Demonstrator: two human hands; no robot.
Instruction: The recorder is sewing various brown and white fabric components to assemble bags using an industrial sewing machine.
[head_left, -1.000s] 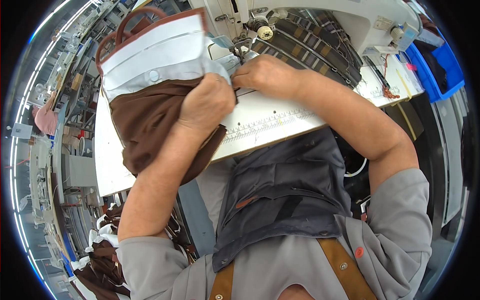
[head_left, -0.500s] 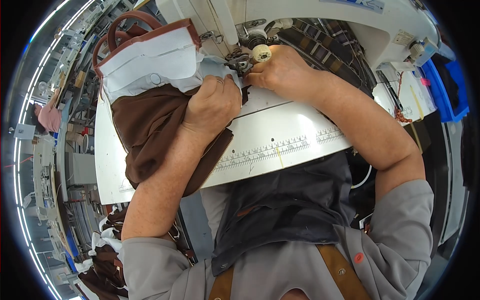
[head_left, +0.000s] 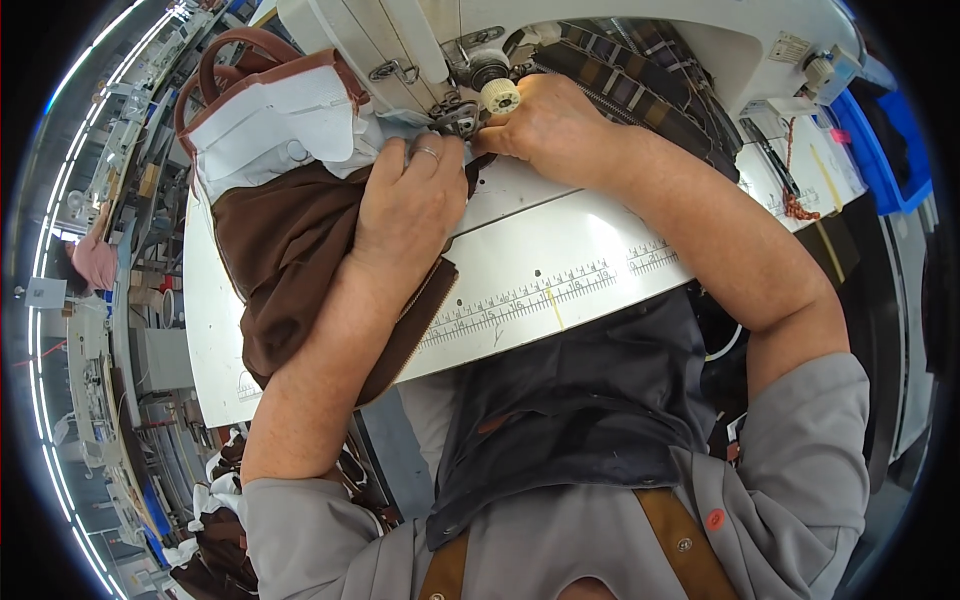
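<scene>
A bag turned partly inside out, with brown lining (head_left: pixel 285 225), white backing (head_left: pixel 285 115) and reddish-brown handles (head_left: pixel 222 62), lies on the left of the sewing machine bed. My left hand (head_left: pixel 412 205), wearing a ring, is on the bag beside the presser foot (head_left: pixel 460 118), its fingers bent over the fabric with the tips hidden. An open zipper edge (head_left: pixel 425 300) of the bag hangs below that wrist. Close on the other side of the foot is my right hand (head_left: pixel 555 130), fingers curled under the cream knob (head_left: pixel 500 96); what they pinch is hidden.
A printed ruler scale (head_left: pixel 520 300) runs along the white machine table. Plaid fabric with a zipper (head_left: pixel 640 85) lies under the machine arm. Tweezers (head_left: pixel 770 155) with an orange cord and a blue bin (head_left: pixel 890 150) are at the right. More brown pieces (head_left: pixel 225 540) hang lower left.
The fingers of my left hand have straightened and spread a little on the fabric. The whole view has shifted slightly. My right hand stays beside the foot.
</scene>
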